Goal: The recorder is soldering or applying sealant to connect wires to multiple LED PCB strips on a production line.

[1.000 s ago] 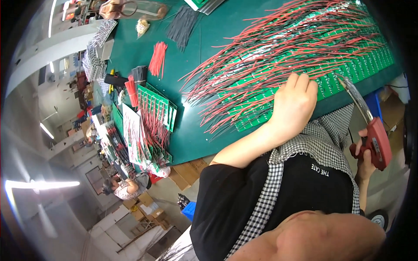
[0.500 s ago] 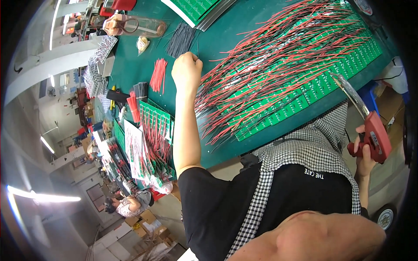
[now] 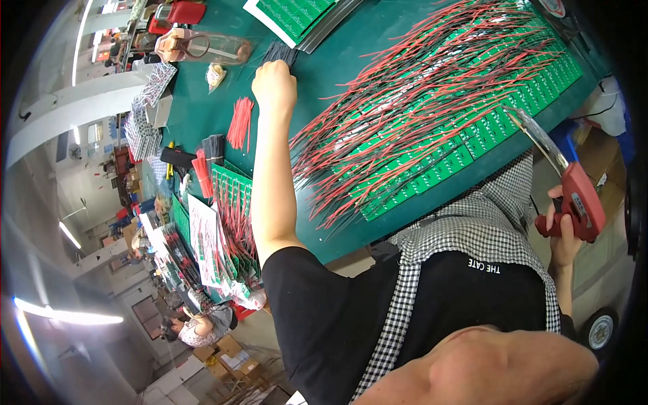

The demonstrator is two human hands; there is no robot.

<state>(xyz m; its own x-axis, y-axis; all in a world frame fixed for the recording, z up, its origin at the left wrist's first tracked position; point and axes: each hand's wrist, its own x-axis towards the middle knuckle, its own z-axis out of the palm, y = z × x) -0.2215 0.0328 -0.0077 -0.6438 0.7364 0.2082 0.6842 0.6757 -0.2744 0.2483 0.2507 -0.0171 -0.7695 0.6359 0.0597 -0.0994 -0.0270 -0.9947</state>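
My left hand (image 3: 275,84) is over the near end of a pile of black wires (image 3: 282,52), its fingers curled and closed. Its fingertips are hidden, so what they hold cannot be made out. In my right hand (image 3: 565,236) is a red soldering gun (image 3: 582,202), gripped by its handle. Its long metal tip points toward the near edge of the green circuit boards (image 3: 466,145). Many red and black wires (image 3: 405,101) lie across these boards. A small bundle of red wires (image 3: 240,123) rests to the left of my left forearm.
On the green table (image 3: 324,74) stand a clear bottle (image 3: 216,47) and a small wrapped item (image 3: 215,76). More boards (image 3: 293,17) are stacked at the far edge. Wired boards (image 3: 233,229) stand at the left. Another person (image 3: 196,327) sits in the background.
My left hand has moved slightly left and farther away, now covering more of the black wire pile. The soldering gun stays in my right hand, nearly in place.
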